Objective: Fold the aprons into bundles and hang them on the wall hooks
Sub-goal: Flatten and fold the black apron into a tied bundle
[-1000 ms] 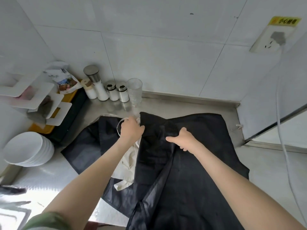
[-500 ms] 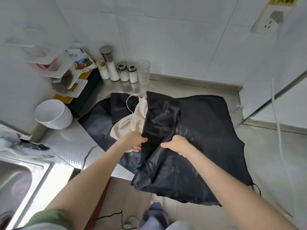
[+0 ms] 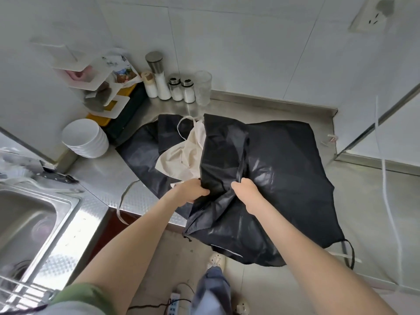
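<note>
Head-worn view, steeply down onto counter (image 3: 97,176)

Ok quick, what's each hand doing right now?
Left hand: closed, gripping the near edge of the black apron.
Right hand: closed, gripping a bunched fold of the same apron.

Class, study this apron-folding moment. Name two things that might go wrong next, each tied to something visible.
The black apron overhangs the counter edge where the left hand and right hand grip it; a pull might slide it to the floor. The glass stands behind the cream apron; tugged cloth might topple it.
</note>
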A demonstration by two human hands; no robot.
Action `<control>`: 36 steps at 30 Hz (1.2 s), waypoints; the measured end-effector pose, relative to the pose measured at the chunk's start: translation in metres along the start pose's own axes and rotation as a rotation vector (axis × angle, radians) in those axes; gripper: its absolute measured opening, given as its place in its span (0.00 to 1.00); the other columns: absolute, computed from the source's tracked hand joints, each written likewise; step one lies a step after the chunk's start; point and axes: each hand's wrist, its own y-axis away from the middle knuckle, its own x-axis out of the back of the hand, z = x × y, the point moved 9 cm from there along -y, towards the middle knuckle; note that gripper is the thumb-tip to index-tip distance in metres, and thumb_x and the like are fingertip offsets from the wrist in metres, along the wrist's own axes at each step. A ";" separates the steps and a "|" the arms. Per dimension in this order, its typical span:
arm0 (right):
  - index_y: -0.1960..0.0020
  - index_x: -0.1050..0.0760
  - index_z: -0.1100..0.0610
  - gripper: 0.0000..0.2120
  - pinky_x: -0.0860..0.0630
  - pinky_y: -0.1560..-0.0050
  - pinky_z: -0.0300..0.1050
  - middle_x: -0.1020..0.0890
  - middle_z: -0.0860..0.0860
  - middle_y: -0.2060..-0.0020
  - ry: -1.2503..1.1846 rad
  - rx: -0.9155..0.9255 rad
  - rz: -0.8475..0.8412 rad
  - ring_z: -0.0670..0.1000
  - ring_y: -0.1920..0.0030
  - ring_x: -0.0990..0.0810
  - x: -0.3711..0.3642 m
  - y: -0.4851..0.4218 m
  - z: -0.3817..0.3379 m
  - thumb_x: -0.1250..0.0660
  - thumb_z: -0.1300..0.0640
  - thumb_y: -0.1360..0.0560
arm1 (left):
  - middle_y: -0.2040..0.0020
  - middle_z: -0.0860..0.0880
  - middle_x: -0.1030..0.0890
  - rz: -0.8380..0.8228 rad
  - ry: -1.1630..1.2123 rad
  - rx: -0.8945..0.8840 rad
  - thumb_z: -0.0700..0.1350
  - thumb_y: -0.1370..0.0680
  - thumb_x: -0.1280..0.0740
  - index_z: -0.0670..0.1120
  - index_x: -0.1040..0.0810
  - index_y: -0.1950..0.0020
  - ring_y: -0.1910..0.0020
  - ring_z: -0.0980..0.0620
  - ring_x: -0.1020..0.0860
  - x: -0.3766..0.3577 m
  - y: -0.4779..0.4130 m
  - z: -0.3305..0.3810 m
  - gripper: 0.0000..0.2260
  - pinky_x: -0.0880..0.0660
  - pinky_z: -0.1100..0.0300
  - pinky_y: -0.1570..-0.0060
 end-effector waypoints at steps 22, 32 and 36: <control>0.57 0.27 0.61 0.11 0.26 0.66 0.40 0.26 0.56 0.70 0.081 -0.227 -0.005 0.52 0.68 0.27 0.061 -0.006 0.045 0.47 0.69 0.22 | 0.41 0.49 0.20 -0.197 0.194 0.103 0.46 0.20 0.35 0.46 0.29 0.34 0.42 0.47 0.21 -0.009 0.016 0.006 0.15 0.22 0.50 0.44; 0.34 0.32 0.56 0.14 0.27 0.44 0.52 0.28 0.54 0.39 0.829 0.707 0.094 0.54 0.38 0.31 0.034 -0.022 -0.120 0.46 0.60 0.19 | 0.50 0.42 0.21 0.210 0.344 -0.188 0.43 0.18 0.40 0.41 0.23 0.49 0.55 0.47 0.21 0.069 -0.013 0.070 0.08 0.22 0.58 0.50; 0.25 0.39 0.49 0.25 0.28 0.50 0.48 0.30 0.53 0.38 0.973 0.783 -0.026 0.53 0.39 0.31 0.004 -0.049 -0.164 0.49 0.65 0.19 | 0.52 0.42 0.20 0.272 0.245 -0.157 0.43 0.19 0.39 0.39 0.22 0.46 0.56 0.46 0.21 0.089 -0.036 0.094 0.10 0.22 0.55 0.49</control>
